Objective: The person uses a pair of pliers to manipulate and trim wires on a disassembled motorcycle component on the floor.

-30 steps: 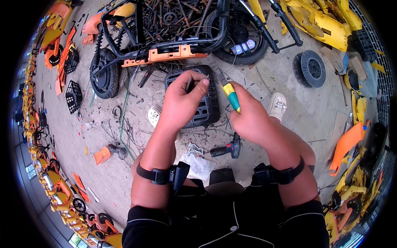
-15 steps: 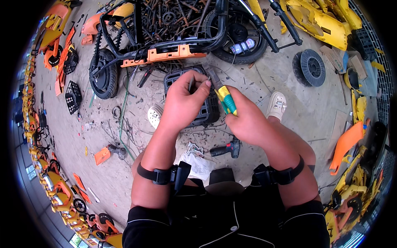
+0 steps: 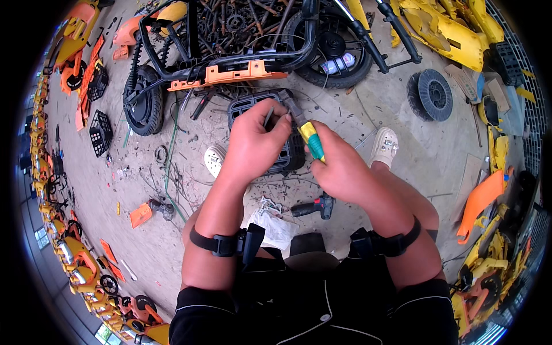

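My right hand (image 3: 340,164) is closed round a pair of pliers (image 3: 311,137) with yellow and green handles, their dark metal jaws pointing up and left. The jaws reach the fingertips of my left hand (image 3: 259,137). That hand is closed in a pinch on a thin, dark metal-looking piece (image 3: 268,117), mostly hidden by the fingers. Under both hands a black plastic crate (image 3: 295,154) rests on the floor between my feet. Whether the jaws grip the piece cannot be made out.
Ahead stands a black scooter frame (image 3: 164,75) with an orange strip, beside a heap of rusty metal parts (image 3: 236,29). A cordless drill (image 3: 323,206) and a white plastic bag (image 3: 273,229) lie close to me. A wire spool (image 3: 435,95) lies to the right.
The pliers' handles have drawn closer together in my right hand. Their jaws have shifted slightly left, toward my left fingertips. My left hand has hardly moved.
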A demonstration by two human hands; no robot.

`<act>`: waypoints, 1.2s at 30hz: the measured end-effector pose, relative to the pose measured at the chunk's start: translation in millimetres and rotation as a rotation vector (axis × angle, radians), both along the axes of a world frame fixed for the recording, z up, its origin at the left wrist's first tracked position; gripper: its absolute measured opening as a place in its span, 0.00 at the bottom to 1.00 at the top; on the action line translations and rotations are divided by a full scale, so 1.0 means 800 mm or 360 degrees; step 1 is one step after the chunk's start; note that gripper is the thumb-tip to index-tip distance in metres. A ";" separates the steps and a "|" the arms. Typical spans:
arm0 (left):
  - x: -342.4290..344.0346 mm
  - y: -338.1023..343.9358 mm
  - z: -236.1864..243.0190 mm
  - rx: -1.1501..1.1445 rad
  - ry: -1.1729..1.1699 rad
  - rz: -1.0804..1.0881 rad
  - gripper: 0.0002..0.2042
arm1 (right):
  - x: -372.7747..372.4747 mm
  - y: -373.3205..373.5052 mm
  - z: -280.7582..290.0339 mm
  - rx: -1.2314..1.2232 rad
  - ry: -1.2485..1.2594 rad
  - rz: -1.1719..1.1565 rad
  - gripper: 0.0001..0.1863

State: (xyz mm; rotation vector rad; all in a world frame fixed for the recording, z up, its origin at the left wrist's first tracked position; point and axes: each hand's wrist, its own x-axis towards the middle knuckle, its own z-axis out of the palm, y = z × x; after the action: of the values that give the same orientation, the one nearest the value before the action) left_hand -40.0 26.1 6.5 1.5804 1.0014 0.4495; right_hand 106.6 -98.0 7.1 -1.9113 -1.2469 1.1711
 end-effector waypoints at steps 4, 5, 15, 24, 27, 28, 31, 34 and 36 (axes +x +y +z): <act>-0.002 -0.001 0.001 0.0015 0.0009 -0.0017 0.04 | 0.001 -0.001 -0.001 0.0008 -0.0049 0.0016 0.34; -0.002 -0.001 0.002 0.0006 0.0018 -0.0012 0.04 | 0.001 0.001 0.001 -0.0005 -0.0052 0.0015 0.34; -0.001 0.001 -0.001 -0.0032 -0.0047 0.0036 0.06 | 0.007 0.003 0.001 0.0051 0.0065 -0.0127 0.30; 0.000 0.001 -0.001 0.0027 -0.0018 -0.0014 0.06 | 0.016 0.007 0.015 -0.0180 0.0455 -0.0071 0.34; 0.000 0.001 -0.002 0.0051 -0.0021 0.0000 0.08 | 0.019 0.011 0.022 -0.0276 0.0439 -0.0022 0.35; 0.001 0.000 -0.002 0.0057 -0.0035 0.0001 0.08 | 0.019 0.009 0.017 -0.0244 0.0482 -0.0046 0.35; 0.003 0.000 0.003 0.0086 0.0026 0.0014 0.08 | 0.018 0.005 0.004 -0.0204 0.0611 -0.0096 0.36; 0.003 0.000 0.004 0.0110 0.0059 -0.0013 0.08 | 0.019 0.007 0.012 -0.0273 0.0697 -0.0107 0.36; 0.001 0.000 0.005 0.0145 0.0045 -0.0018 0.09 | 0.019 0.008 0.014 -0.0313 0.0695 -0.0115 0.36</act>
State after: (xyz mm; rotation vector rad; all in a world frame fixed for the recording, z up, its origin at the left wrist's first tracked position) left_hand -38.8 26.2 10.6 1.6772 1.0052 0.4718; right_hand 122.0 -91.4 18.1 -1.6879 -0.8475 1.6132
